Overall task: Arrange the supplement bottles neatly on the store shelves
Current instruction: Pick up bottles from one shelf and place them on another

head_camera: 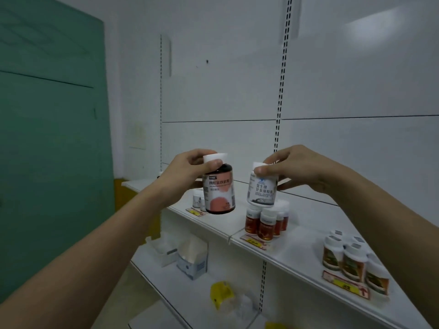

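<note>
Your left hand (187, 167) grips the dark bottle (219, 188) by its white cap. Your right hand (292, 169) pinches the white bottle (261, 189) likewise, both raised above the shelf (297, 248).

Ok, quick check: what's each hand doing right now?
Left hand: grips the dark bottle by its white cap.
Right hand: grips the white bottle near its cap.

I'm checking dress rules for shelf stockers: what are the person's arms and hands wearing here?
Nothing that shows. Both forearms are bare as far back as the picture's edges, with no sleeve in view. The left hand and right hand have no gloves, and I see no rings, watch or wristband. The picture is slightly blurred, so small items could be missed.
</note>
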Action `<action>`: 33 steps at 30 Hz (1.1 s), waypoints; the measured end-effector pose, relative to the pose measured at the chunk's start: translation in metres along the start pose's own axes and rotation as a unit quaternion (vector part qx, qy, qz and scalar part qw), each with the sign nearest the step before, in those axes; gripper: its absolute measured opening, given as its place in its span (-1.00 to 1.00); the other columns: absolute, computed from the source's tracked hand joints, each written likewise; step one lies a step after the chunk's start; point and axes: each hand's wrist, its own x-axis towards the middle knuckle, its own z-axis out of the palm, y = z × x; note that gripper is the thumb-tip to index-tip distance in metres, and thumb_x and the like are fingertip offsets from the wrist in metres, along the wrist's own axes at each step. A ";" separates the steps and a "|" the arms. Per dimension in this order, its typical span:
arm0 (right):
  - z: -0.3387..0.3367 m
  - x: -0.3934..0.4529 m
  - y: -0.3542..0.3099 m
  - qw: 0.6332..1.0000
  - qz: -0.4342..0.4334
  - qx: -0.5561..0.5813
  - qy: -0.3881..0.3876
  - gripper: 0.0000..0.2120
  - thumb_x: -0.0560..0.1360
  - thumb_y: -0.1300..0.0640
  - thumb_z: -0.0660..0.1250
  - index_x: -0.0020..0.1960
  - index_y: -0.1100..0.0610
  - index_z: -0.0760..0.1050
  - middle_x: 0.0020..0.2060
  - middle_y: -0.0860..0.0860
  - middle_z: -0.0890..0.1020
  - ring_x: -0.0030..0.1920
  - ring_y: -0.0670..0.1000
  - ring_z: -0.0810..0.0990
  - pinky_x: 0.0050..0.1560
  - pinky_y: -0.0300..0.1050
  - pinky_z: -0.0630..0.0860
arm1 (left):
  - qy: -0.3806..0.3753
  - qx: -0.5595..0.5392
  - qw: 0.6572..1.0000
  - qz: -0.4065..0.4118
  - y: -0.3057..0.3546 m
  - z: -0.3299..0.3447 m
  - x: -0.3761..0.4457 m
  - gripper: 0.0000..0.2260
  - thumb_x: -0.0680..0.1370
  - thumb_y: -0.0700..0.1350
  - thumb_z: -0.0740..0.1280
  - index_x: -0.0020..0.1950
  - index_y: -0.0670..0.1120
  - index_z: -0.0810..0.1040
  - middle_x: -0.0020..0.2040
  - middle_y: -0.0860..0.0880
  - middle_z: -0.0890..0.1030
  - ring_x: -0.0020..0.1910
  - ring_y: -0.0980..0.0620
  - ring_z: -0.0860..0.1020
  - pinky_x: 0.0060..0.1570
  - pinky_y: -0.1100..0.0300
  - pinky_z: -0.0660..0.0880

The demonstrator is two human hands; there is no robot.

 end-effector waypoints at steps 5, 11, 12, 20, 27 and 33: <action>0.026 0.068 0.017 1.000 0.002 0.016 0.005 -0.69 0.34 -0.02 0.55 -0.03 0.13 0.62 -0.16 0.03 0.70 -0.13 -0.04 0.68 -0.24 -0.18 0.61 | -0.007 0.004 1.000 -0.021 -0.046 -0.020 0.054 -0.74 0.53 -0.09 0.38 0.22 -0.06 0.56 0.04 -0.01 0.67 -0.03 0.06 0.66 -0.17 0.27 0.60; 0.051 0.159 0.026 1.000 0.006 0.025 0.009 -0.63 0.35 -0.01 0.56 0.00 0.21 0.62 -0.11 0.09 0.70 -0.09 0.01 0.69 -0.14 -0.11 0.65 | 0.007 0.033 0.999 -0.031 -0.084 -0.059 0.129 -0.74 0.51 -0.06 0.41 0.19 -0.04 0.57 0.04 -0.02 0.68 0.03 -0.03 0.66 -0.02 0.09 0.61; 0.056 0.173 0.026 1.000 0.003 0.025 0.010 -0.63 0.35 -0.01 0.56 0.01 0.21 0.61 -0.11 0.08 0.69 -0.10 0.00 0.68 -0.15 -0.12 0.65 | 0.015 0.029 0.999 -0.026 -0.089 -0.068 0.141 -0.74 0.50 -0.06 0.42 0.17 -0.04 0.58 0.04 -0.02 0.68 0.04 -0.05 0.66 0.02 0.05 0.60; 0.102 0.265 0.019 1.000 0.007 0.001 0.017 -0.61 0.39 -0.05 0.51 0.02 0.22 0.57 -0.13 0.10 0.67 -0.13 0.00 0.66 -0.17 -0.08 0.65 | 0.033 0.005 0.999 -0.009 -0.141 -0.136 0.211 -0.74 0.49 -0.06 0.43 0.17 -0.05 0.59 0.02 -0.02 0.69 0.04 -0.09 0.66 -0.01 0.04 0.61; 0.152 0.333 0.038 0.994 0.073 -0.024 0.082 -0.59 0.42 -0.11 0.47 0.07 0.17 0.54 -0.09 0.04 0.61 -0.10 -0.05 0.60 -0.20 -0.12 0.60 | -0.018 -0.037 0.999 0.011 -0.208 -0.184 0.282 -0.75 0.52 -0.07 0.41 0.19 -0.04 0.59 0.06 -0.02 0.68 0.02 -0.02 0.67 -0.07 0.12 0.60; 0.195 0.368 0.073 0.967 0.217 -0.022 0.134 -0.62 0.42 0.06 0.50 0.16 0.15 0.48 0.06 0.08 0.54 -0.11 -0.06 0.54 -0.19 -0.13 0.57 | -0.109 -0.108 0.988 0.002 -0.269 -0.197 0.337 -0.75 0.50 -0.10 0.42 0.18 -0.06 0.60 0.03 -0.01 0.69 -0.01 0.01 0.67 -0.08 0.14 0.60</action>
